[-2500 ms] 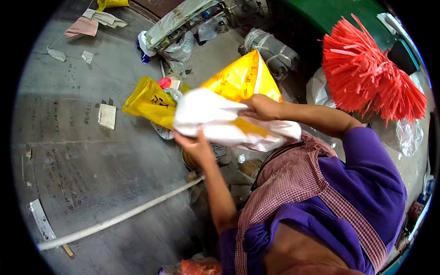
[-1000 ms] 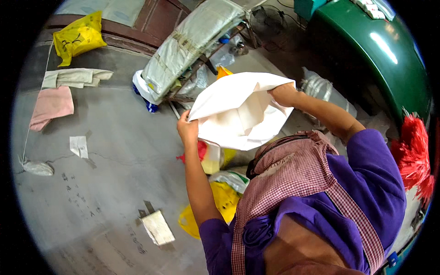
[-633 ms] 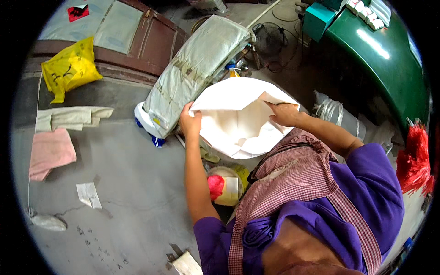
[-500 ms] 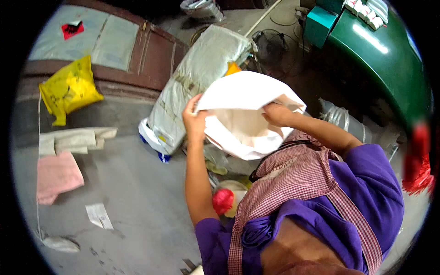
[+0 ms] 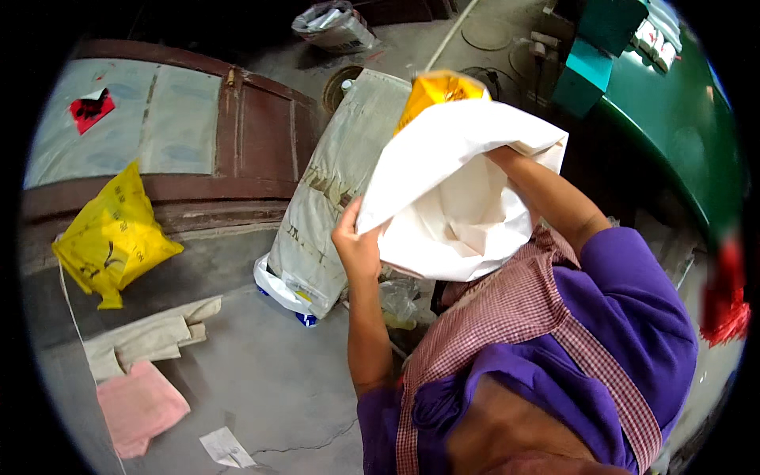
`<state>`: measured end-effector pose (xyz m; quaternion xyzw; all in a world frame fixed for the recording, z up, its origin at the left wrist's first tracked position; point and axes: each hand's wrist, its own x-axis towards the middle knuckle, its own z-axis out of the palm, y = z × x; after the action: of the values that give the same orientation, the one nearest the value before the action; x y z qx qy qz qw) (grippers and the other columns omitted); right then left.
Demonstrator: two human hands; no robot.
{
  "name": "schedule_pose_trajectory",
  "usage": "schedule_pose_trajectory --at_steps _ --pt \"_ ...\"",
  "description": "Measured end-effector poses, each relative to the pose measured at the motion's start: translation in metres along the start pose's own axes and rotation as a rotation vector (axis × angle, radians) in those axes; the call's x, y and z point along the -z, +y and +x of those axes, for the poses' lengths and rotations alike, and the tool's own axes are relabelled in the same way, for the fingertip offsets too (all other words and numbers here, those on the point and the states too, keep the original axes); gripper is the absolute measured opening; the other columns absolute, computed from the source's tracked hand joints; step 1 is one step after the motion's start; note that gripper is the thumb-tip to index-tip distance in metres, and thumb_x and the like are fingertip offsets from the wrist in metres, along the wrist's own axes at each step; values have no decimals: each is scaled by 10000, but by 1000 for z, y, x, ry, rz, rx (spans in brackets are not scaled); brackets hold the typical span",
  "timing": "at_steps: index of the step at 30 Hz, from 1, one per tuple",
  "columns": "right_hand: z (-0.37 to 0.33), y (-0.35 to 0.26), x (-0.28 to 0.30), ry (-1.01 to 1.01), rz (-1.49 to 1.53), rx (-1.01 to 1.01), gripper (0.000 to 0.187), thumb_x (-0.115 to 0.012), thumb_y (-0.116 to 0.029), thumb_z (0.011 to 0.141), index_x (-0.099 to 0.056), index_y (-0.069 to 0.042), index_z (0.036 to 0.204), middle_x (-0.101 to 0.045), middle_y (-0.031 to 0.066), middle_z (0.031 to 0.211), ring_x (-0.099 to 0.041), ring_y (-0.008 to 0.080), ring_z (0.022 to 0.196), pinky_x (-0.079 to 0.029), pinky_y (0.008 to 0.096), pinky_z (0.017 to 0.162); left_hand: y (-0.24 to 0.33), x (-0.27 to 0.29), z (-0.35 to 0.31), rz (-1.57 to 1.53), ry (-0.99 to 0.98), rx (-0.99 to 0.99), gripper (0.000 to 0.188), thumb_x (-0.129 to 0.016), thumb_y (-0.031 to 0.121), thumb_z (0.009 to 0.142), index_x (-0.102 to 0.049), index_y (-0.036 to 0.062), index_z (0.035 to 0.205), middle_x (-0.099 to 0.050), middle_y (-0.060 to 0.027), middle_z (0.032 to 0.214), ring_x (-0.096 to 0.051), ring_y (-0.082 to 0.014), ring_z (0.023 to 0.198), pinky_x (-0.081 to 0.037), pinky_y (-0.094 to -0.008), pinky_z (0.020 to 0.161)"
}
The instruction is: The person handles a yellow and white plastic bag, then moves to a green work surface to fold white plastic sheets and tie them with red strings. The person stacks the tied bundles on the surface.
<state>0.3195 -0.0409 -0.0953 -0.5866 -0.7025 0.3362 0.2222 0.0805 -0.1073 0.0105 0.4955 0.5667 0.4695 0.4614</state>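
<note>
My left hand (image 5: 358,239) is closed on the near left edge of a large white bag (image 5: 443,158), its fingers behind the material and thumb toward me. The bag's mouth gapes toward me, showing a creased white inside. My right forearm (image 5: 548,190) reaches into the mouth from the right. That hand is inside the bag, so its fingers are hidden. At the far side of the bag a yellow part with dark print (image 5: 439,87) sticks out; whether it belongs to the same bag I cannot tell.
Below the bag lies a long plastic-wrapped bundle (image 5: 332,182). A yellow bag (image 5: 119,237) hangs on a cord at left, with a beige cloth (image 5: 150,336) and a pink cloth (image 5: 142,404). A green machine (image 5: 673,127) stands far right, near a red tassel (image 5: 724,305).
My right hand has gone deeper into the white bag and is now hidden. The bag has shifted right, and more yellow shows behind it. The view has also turned.
</note>
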Motion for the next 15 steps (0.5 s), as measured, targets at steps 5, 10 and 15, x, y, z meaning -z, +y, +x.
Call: schedule_pose_trajectory --at_steps 5,10,15 --pt "27 -19 -34 -61 17 -39 474 -454 -386 870 -521 -38 1185 -555 192 1151 -531 330 1053 -412 411 889 76 -57 67 -37 -335 -670 458 -512 -103 595 -622 -33 1034 -614 -115 930 -599 -193 865 -483 -280 768" --pt "47 -17 -44 -32 12 -185 477 -454 -392 870 -523 -39 1183 -556 192 1150 -532 331 1051 -411 410 889 88 -93 90 428 -806 -1098 738 -613 73 705 -312 133 1376 -362 -180 1297 -408 -342 1161 -350 -432 971" --pt "86 -19 -30 129 41 -299 480 -454 -397 869 -525 -40 1181 -556 191 1148 -532 332 1050 -411 409 889 48 -30 80 -166 -1077 -1066 382 -595 -23 669 -607 58 1042 -620 -112 939 -608 -249 848 -487 -364 789"
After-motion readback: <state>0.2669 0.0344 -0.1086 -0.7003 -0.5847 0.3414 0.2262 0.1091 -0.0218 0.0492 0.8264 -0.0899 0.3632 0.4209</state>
